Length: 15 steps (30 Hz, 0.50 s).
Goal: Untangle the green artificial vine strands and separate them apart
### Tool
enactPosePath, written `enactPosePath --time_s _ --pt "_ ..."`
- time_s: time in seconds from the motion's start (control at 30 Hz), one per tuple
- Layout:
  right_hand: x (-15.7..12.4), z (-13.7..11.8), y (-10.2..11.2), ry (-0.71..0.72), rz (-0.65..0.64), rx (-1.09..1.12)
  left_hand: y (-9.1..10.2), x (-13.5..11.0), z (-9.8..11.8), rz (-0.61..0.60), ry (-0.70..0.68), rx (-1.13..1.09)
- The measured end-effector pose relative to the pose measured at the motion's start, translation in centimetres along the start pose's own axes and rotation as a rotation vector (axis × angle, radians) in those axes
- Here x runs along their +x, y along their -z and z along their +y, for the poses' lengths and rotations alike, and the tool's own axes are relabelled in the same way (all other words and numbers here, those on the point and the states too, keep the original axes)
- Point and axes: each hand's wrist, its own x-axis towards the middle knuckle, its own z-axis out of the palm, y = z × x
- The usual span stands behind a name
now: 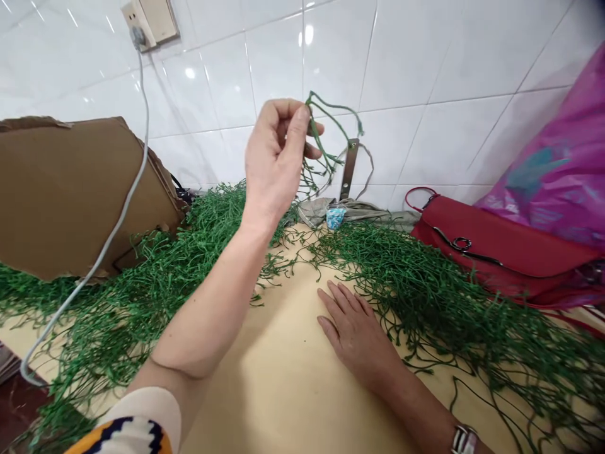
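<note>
My left hand (278, 148) is raised in front of the tiled wall. Its thumb and fingers pinch a few thin green branched stems (333, 116) that look like artificial plant stems. The stems hang to the right of the fingertips. My right hand (352, 325) lies palm down on the pale yellow tabletop (288, 391), fingers stretched out and holding nothing. Its fingertips rest beside a large heap of the same green stems (416, 271) on the right. Another heap of green stems (189, 246) spreads across the left side, partly behind my left forearm.
A cardboard box (70, 195) stands at the left, with a grey cable (123, 214) running past it from a wall socket (142, 25). At the right are a red handbag (501, 243) and a purple plastic bag (558, 157). A metal strip (350, 167) leans against the wall.
</note>
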Motion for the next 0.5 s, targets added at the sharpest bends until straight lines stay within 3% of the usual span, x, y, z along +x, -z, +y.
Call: enactPosePath --time_s 0.1,0.27,0.4,0.5 --pt "0.0 -0.2 0.3 -0.015 -0.001 0.006 -1.9 0.3 0.5 -0.035 0.071 -0.064" --pt "0.0 -0.4 0.5 -0.064 -0.029 0.071 -3.4 0.0 -0.1 -0.124 0.147 -0.219" --pt "-0.1 -0.2 0.2 -0.070 0.009 0.140 -4.3 -0.3 -1.7 -0.319 0.237 -0.418" --pt "0.1 0.2 -0.2 -0.089 0.114 0.293 -4.7 -0.3 -2.7 -0.450 0.318 -0.545"
